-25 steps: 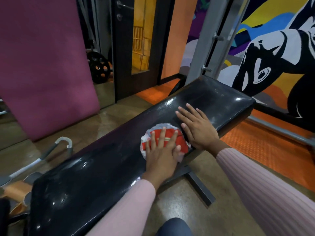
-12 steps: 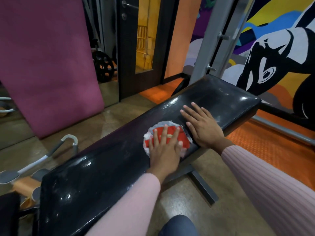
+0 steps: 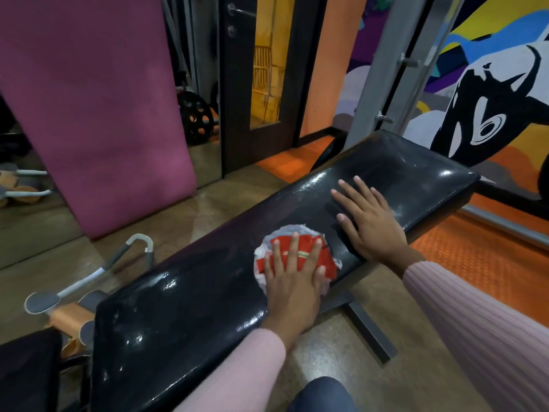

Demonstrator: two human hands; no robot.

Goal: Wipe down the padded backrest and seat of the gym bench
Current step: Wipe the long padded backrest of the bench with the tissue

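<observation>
A long black padded bench pad point(image 3: 193, 292) runs from the lower left to the upper right, glossy with wet streaks. A red and white cloth point(image 3: 323, 257) lies on the pad near its middle. My left hand point(image 3: 292, 286) presses flat on the cloth, fingers spread over it. Just to the right, my right hand point(image 3: 371, 224) rests palm down on the bare pad, fingers apart, holding nothing. A second black pad point(image 3: 26, 373) shows at the bottom left corner.
A purple mat point(image 3: 98, 108) leans against a mirror wall at the left. Grey-handled orange equipment point(image 3: 68, 310) lies on the floor by the bench's left end. The bench's steel foot point(image 3: 371, 331) sticks out below. A grey rack upright point(image 3: 383, 69) and a painted wall stand behind.
My left hand and the cloth have slid slightly left along the pad, away from my right hand. The right hand stays flat on the pad. The camera has shifted a little.
</observation>
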